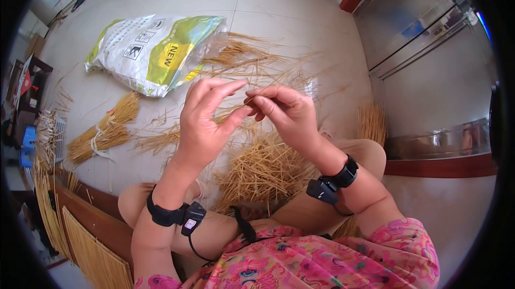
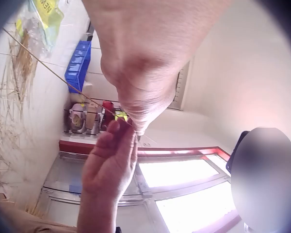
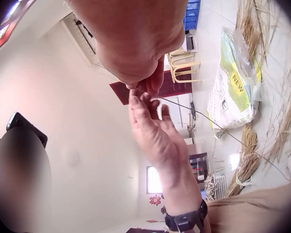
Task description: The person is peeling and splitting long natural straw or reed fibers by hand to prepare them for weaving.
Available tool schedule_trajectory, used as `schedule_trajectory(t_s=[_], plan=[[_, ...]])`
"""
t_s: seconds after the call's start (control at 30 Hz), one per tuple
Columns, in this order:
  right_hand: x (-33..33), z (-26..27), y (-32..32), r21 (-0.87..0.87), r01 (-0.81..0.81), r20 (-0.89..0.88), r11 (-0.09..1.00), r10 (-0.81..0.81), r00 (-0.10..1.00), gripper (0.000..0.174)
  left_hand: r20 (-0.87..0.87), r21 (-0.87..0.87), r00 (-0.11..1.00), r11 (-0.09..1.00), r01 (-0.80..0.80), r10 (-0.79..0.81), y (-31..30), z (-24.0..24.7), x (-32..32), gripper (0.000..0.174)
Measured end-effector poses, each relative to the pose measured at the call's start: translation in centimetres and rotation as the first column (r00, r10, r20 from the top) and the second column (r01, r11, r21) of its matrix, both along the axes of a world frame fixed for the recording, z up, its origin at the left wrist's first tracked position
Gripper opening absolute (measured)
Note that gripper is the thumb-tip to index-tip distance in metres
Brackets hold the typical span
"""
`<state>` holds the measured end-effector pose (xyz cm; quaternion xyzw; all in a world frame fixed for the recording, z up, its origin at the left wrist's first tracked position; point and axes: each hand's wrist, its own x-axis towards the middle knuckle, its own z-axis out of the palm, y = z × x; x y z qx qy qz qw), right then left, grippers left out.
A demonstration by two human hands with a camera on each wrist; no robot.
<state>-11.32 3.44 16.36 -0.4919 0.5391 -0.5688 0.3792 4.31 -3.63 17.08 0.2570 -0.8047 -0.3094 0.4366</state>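
My right hand [image 1: 287, 112] pinches a thin straw stalk [image 2: 39, 59] between thumb and fingertips, in front of the chest. Close beside it, my left hand [image 1: 206, 114] has its fingers stretched toward the right fingertips, thumb and forefinger apart in the head view. The two hands' fingertips overlap in both wrist views, which hides part of the grip. In the right wrist view the stalk slants away downward past the left hand. Below the hands, a loose heap of cut straw [image 1: 263, 171] lies on the floor between the legs.
A white and green sack [image 1: 145, 47] lies ahead with straw [image 1: 241, 53] spilling from its mouth. Tied straw bundles [image 1: 102, 133] are on the left. More straw [image 1: 371, 122] stands by the metal cabinet [image 1: 429, 90] at right. A wooden board [image 1: 91, 214] is at lower left.
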Motion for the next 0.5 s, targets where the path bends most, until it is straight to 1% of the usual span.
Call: schedule_trajectory(t_s=[0.03,0.07,0.13,0.17,0.2,0.23,0.27,0.3,0.37,0.43,0.5], plan=[[0.3,-0.1,0.0,-0.013,-0.042,-0.061,0.999,0.041,0.997,0.013,0.007,-0.084,1.0,0.996,0.009,-0.009,-0.2,0.6,-0.1,0.029],[0.8,-0.2,0.1,-0.001,-0.074,-0.038,0.997,0.074,0.997,0.013,0.019,-0.152,1.0,0.988,0.025,-0.022,-0.2,1.5,-0.1,0.024],[1.6,-0.3,0.2,0.017,-0.13,0.006,0.991,0.13,0.991,0.014,0.076,-0.15,0.997,0.989,-0.008,0.02,0.0,1.8,-0.1,0.021],[1.8,-0.3,0.1,0.019,-0.13,0.066,0.991,0.129,0.989,0.015,0.106,-0.149,0.994,0.989,-0.021,0.037,-0.1,2.0,0.0,0.02],[2.0,-0.5,-0.1,0.022,-0.13,0.128,0.991,0.126,0.984,0.015,0.094,-0.123,0.996,0.992,0.013,-0.002,-0.4,2.1,0.1,0.011],[2.1,-0.7,-0.2,0.021,-0.129,0.191,0.991,0.123,0.974,0.016,0.05,0.028,0.999,0.999,0.02,-0.022,-0.6,2.1,0.3,0.008],[2.2,-0.8,-0.5,0.043,-0.142,0.284,0.989,0.124,0.951,0.017,0.005,0.177,0.999,0.984,0.034,-0.036,-0.8,2.1,0.4,0.006],[2.3,-1.0,-0.7,0.056,-0.139,0.333,0.989,0.113,0.936,0.018,-0.04,0.322,0.998,0.945,0.053,-0.042,-1.1,2.1,0.5,0.005],[2.5,-1.3,-0.9,0.084,-0.139,0.433,0.987,0.089,0.897,0.018,-0.086,0.286,0.996,0.957,0.052,-0.028,-2.0,1.6,0.8,0.006],[2.6,-2.0,-1.3,0.059,-0.132,0.409,0.989,0.097,0.907,0.015,-0.112,0.239,0.994,0.97,0.045,-0.019,-2.6,1.6,1.2,0.006],[2.8,-2.2,-1.7,0.036,-0.11,0.415,0.993,0.085,0.906,0.014,-0.158,0.277,0.987,0.96,0.05,-0.006,-2.9,2.2,1.5,0.006]])
